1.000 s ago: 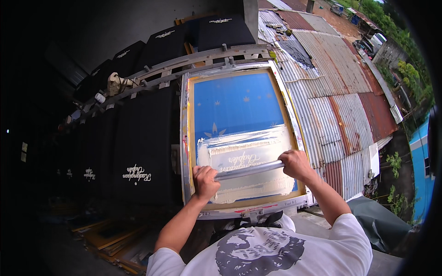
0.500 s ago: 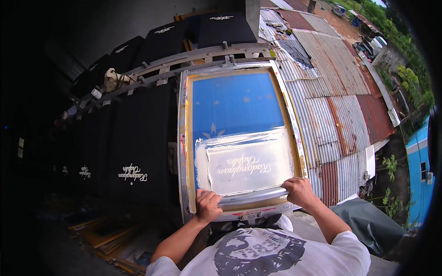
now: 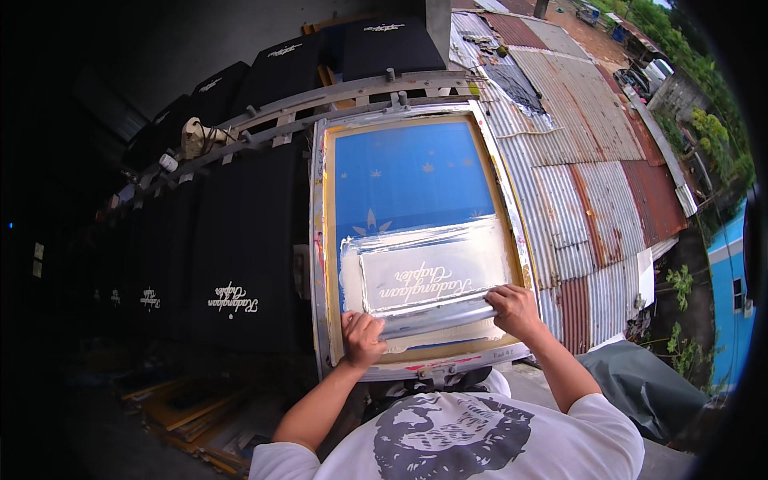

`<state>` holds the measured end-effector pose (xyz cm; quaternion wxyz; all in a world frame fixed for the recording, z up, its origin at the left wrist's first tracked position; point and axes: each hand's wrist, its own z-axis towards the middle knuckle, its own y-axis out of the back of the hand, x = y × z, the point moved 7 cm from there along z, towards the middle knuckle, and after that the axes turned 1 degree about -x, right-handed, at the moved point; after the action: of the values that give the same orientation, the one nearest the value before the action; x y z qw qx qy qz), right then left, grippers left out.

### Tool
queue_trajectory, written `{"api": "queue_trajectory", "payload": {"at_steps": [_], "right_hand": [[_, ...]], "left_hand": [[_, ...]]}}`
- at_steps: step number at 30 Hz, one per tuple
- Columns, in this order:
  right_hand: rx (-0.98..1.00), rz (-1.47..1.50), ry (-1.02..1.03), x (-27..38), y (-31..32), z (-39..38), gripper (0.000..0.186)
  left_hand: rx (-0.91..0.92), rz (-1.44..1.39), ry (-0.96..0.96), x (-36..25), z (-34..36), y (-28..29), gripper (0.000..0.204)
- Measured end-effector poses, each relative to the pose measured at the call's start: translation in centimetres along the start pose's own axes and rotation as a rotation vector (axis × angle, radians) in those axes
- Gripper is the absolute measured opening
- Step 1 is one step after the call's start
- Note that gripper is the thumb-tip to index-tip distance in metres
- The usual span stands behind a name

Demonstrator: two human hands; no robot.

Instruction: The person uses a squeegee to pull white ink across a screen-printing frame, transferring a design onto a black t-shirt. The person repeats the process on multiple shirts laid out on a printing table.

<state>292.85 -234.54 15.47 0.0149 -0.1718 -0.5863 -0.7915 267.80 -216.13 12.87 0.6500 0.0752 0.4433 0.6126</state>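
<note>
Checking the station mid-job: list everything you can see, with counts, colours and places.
Screen frame: one, silver, centre
Mesh: one, blue, inside the frame
Ink: one area, white, lower mesh
Squeegee bar: one, silver-grey, across the lower mesh
Lettered panels: several, black, left and upper left
Beige device: one, beige, upper left
Stacked flat frames: several, amber-edged, lower left
Corrugated sheets: many, grey and rust-red, right
Tarp: one, dark green, lower right
Building wall: one, blue, far right
Plants: several, green, far right
Far left: too dark to tell
Shirt: one, white, bottom
Hands: two, bare, gripping the bar's ends
</note>
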Motion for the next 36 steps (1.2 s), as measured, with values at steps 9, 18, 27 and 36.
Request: {"api": "queue_trajectory", "payload": {"at_steps": [9, 18, 27, 36], "right_hand": [[0.091, -0.018, -0.045, 2.3, 2.0, -2.4, 0.021], [0.079, -0.104, 0.152, 5.2, 1.7, -8.9, 0.048], [0.006, 0.355, -0.295, -0.5, 2.8, -11.4, 0.054], [-0.198, 0.605, -1.03, -11.4, -2.8, -15.6, 0.042]], "left_hand": [[0.066, 0.02, -0.004, -2.7, -0.2, 2.3, 0.022], [0.221, 0.027, -0.059, -5.4, -6.6, 2.6, 0.037], [-0.185, 0.157, 0.606, 5.4, -10.5, 7.9, 0.032], [-0.09, -0.185, 1.16, 12.5, -14.0, 4.6, 0.043]]}}
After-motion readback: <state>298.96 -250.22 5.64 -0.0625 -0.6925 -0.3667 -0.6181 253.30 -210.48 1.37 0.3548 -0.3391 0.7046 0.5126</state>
